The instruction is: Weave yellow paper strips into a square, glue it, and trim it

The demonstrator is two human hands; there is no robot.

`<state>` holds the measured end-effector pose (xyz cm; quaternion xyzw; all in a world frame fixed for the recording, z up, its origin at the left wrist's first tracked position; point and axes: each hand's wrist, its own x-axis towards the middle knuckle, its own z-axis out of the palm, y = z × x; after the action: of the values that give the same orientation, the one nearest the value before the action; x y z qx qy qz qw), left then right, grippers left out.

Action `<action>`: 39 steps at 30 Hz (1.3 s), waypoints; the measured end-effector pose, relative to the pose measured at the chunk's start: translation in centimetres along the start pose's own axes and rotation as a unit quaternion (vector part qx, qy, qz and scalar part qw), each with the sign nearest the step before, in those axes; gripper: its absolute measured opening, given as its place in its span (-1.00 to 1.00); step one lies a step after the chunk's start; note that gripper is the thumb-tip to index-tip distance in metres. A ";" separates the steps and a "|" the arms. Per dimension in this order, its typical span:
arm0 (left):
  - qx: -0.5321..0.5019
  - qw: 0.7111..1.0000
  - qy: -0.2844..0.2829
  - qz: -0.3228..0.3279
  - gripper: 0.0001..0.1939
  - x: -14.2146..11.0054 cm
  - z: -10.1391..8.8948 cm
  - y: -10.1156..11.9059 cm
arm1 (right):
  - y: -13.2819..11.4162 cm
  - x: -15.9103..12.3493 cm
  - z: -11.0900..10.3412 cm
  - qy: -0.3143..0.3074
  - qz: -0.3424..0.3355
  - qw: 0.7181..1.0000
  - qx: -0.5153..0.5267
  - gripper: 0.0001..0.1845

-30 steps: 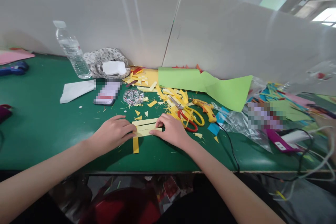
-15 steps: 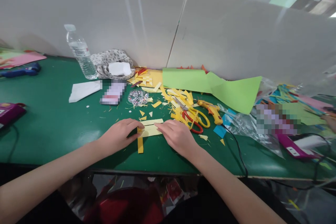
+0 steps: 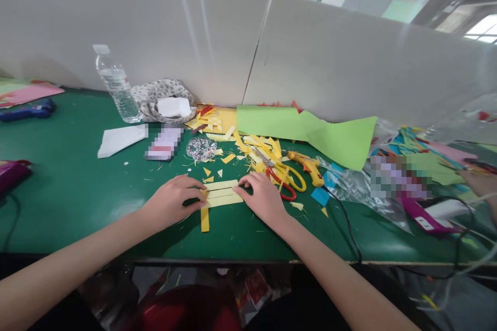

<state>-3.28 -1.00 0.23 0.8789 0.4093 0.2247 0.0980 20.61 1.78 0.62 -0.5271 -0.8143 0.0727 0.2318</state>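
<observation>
Pale yellow paper strips (image 3: 224, 195) lie side by side on the green table, with narrow dark gaps between them. A deeper yellow paper strip (image 3: 205, 220) crosses their left ends and points towards me. My left hand (image 3: 173, 199) pinches the strips where they cross, thumb below and fingers above. At the right ends, my right hand (image 3: 264, 198) is closed with its fingertips on the pale strips. Both hands rest low, close to the tabletop. The fingertips partly cover the strip ends.
Beyond my right hand are scissors (image 3: 285, 176), yellow paper scraps (image 3: 248, 139) and a yellow glue gun (image 3: 308, 165) with a black cord. Green paper (image 3: 272, 120) leans by the partition. A water bottle (image 3: 118, 88) stands back left. Another person's hand (image 3: 479, 183) is far right.
My right fingers have shifted to the upper right ends of the pale strips, uncovering more of them. My left hand still holds the crossing. The view has tilted slightly.
</observation>
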 end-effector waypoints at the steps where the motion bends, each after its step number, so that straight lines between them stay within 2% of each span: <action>1: -0.002 1.000 -0.007 -0.004 -0.85 0.0 -0.1 0.0 | 0.1 0.0 0.2 -0.004 0.006 1.000 -0.011 -0.86; 5: -0.009 0.999 -0.029 -0.027 -0.85 0.0 -0.3 0.2 | 0.2 0.0 0.5 -0.010 -0.001 0.999 -0.030 -0.83; 13: -0.006 0.999 -0.029 -0.044 -0.83 -0.1 -0.2 0.2 | -0.1 -0.2 0.7 0.004 -0.015 0.999 -0.029 -0.76; 30: 0.025 0.998 -0.034 -0.042 -0.83 0.0 -0.4 0.3 | -0.7 -0.3 1.1 -0.001 -0.018 0.999 -0.039 -0.85; 39: 0.022 0.998 -0.039 -0.052 -0.83 0.0 -0.4 0.4 | -0.7 -0.5 1.6 0.017 -0.068 0.994 -0.088 -0.84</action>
<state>-3.23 -1.29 0.69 0.8665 0.4549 0.1755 0.1065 19.46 1.21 -0.65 -0.4899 -0.8476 -0.0247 0.2026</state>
